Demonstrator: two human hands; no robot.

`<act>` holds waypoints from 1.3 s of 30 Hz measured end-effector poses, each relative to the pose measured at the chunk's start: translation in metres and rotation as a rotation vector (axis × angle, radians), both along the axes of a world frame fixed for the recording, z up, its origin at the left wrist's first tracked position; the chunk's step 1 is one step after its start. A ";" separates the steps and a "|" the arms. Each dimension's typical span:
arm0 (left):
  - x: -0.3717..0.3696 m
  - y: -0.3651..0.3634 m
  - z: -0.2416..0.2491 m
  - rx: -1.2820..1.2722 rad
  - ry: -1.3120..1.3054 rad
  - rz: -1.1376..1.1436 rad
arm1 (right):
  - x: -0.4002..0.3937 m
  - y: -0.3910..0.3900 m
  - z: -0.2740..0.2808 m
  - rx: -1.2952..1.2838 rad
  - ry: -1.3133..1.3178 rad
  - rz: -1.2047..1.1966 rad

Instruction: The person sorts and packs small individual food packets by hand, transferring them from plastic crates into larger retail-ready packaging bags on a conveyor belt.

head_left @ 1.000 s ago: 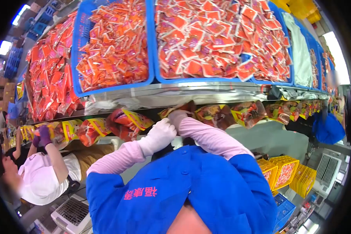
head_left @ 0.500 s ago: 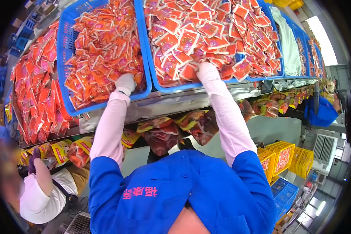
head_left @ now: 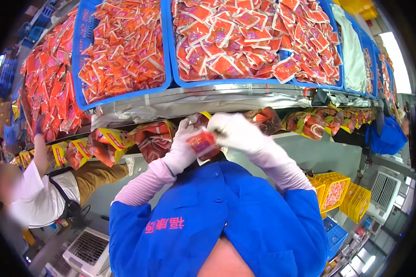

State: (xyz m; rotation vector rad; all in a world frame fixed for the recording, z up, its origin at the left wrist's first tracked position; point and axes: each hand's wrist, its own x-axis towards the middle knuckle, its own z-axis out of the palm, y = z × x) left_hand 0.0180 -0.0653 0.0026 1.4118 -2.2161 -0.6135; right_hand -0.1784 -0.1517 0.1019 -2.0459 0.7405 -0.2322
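Note:
My left hand, in a white glove, is closed on a small red packet in front of my chest. Just right of it, my gloved right hand is blurred, its fingers curled close to the packet's edge; what they hold is hidden. Both hands are below the blue baskets, over a row of hanging bags. The left blue basket and the middle blue basket are full of red packets.
Loose red packets are heaped at the left. Printed bags hang along the table edge. A co-worker in a white shirt reaches in at the left; another in blue is at the far right. Yellow crates stand at the right.
Both hands have left the baskets and come down and together in front of my chest, where a red packet now shows. The co-worker at the left has reached up towards the loose packets.

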 end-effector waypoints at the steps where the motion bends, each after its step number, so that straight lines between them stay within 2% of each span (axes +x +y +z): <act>1: 0.005 0.002 0.009 -0.003 -0.066 -0.041 | 0.009 0.004 -0.020 -0.133 0.178 0.138; 2: 0.010 0.008 0.018 0.005 -0.130 -0.082 | 0.019 0.010 -0.035 -0.259 0.358 0.276; 3: 0.019 0.008 0.030 -0.053 -0.279 -0.167 | 0.029 0.011 -0.035 -0.280 0.447 0.385; 4: 0.028 0.011 0.024 -0.051 -0.283 -0.158 | 0.042 0.017 -0.050 -0.326 0.582 0.440; 6: 0.042 0.016 0.009 -0.076 -0.506 -0.320 | 0.078 0.031 -0.092 -0.146 0.811 0.481; 7: 0.040 0.014 0.012 -0.143 -0.464 -0.266 | 0.087 0.034 -0.115 -0.154 0.810 0.479; 8: 0.041 0.013 0.010 -0.172 -0.327 -0.261 | 0.094 0.033 -0.141 -0.133 0.779 0.439; 10: 0.041 0.017 0.011 -0.177 -0.382 -0.323 | 0.110 0.042 -0.210 -0.075 0.717 0.370; 12: 0.054 0.021 0.000 -0.135 -0.348 -0.276 | 0.133 0.067 -0.333 0.076 0.736 -0.028; 13: 0.064 0.019 0.002 -0.117 -0.361 -0.267 | 0.106 0.054 -0.259 0.071 0.734 -0.019; 14: 0.076 0.017 0.005 -0.092 -0.375 -0.255 | 0.133 0.027 -0.168 0.226 0.717 0.102; 15: 0.088 0.009 0.016 -0.094 -0.378 -0.242 | 0.137 0.012 -0.130 0.149 0.711 0.314; 16: 0.099 -0.005 0.033 0.015 -0.154 -0.225 | 0.137 -0.004 -0.098 0.071 0.705 0.523; 17: 0.109 -0.020 0.045 0.122 0.075 -0.212 | 0.127 -0.025 -0.058 0.087 0.564 0.361; 18: 0.122 -0.037 0.048 0.045 0.104 -0.029 | 0.114 -0.047 -0.021 0.106 0.421 0.194; 19: 0.136 -0.063 0.051 -0.072 0.031 0.080 | 0.101 -0.063 0.004 -0.052 0.410 -0.100; 20: 0.151 -0.095 0.038 -0.146 0.009 0.185 | 0.079 -0.089 -0.017 -0.144 0.355 -0.359; 21: 0.167 -0.127 0.025 -0.103 -0.074 0.275 | 0.067 -0.119 -0.028 -0.376 0.595 -0.475; 22: 0.175 -0.153 0.003 -0.185 -0.245 0.367 | 0.053 -0.149 -0.040 -0.284 0.855 -0.530; 23: 0.184 -0.186 -0.026 -0.112 -0.403 0.334 | 0.042 -0.168 -0.059 -0.176 0.986 -0.483; 24: 0.183 -0.206 -0.047 0.002 -0.595 0.331 | 0.027 -0.180 -0.114 -0.266 1.055 -0.535; 25: 0.187 -0.220 -0.080 0.151 -0.773 0.287 | 0.017 -0.199 -0.154 -0.234 1.113 -0.624; 26: 0.179 -0.233 -0.073 0.291 -0.877 0.233 | 0.025 -0.193 -0.151 -0.358 1.116 -0.646; 27: 0.187 -0.245 -0.094 0.247 -0.814 0.270 | 0.015 -0.190 -0.139 -0.422 0.929 -0.594; 28: 0.200 -0.244 -0.111 0.109 -0.600 0.322 | 0.005 -0.182 -0.126 -0.471 0.737 -0.542; 29: 0.191 -0.227 -0.063 0.139 -0.416 0.373 | -0.005 -0.173 -0.111 -0.450 0.560 -0.617; 30: 0.188 -0.207 -0.035 0.029 -0.144 0.390 | -0.011 -0.164 -0.090 -0.430 0.377 -0.681; 31: 0.182 -0.187 -0.001 0.081 -0.013 0.353 | -0.010 -0.142 -0.051 -0.164 0.170 -0.734; 33: 0.148 -0.130 0.060 0.226 0.417 0.176 | -0.016 -0.100 -0.006 0.307 -0.196 -0.650; 34: 0.119 -0.098 0.089 0.235 0.514 0.046 | -0.006 -0.072 0.009 0.264 -0.247 -0.667; 35: 0.099 -0.072 0.085 0.112 0.402 -0.129 | -0.006 -0.050 0.011 0.347 -0.197 -0.612; 36: 0.073 -0.045 0.081 0.091 0.276 -0.171 | -0.007 -0.031 0.003 0.268 -0.095 -0.540; 37: 0.047 -0.022 0.063 0.081 0.137 -0.140 | -0.003 -0.020 0.001 0.163 0.007 -0.358; 38: 0.028 -0.006 0.041 0.071 -0.003 -0.110 | 0.009 -0.006 0.001 -0.052 -0.023 -0.201; 39: 0.018 0.000 0.023 0.130 -0.315 -0.086 | 0.017 0.005 -0.025 -0.114 0.055 -0.031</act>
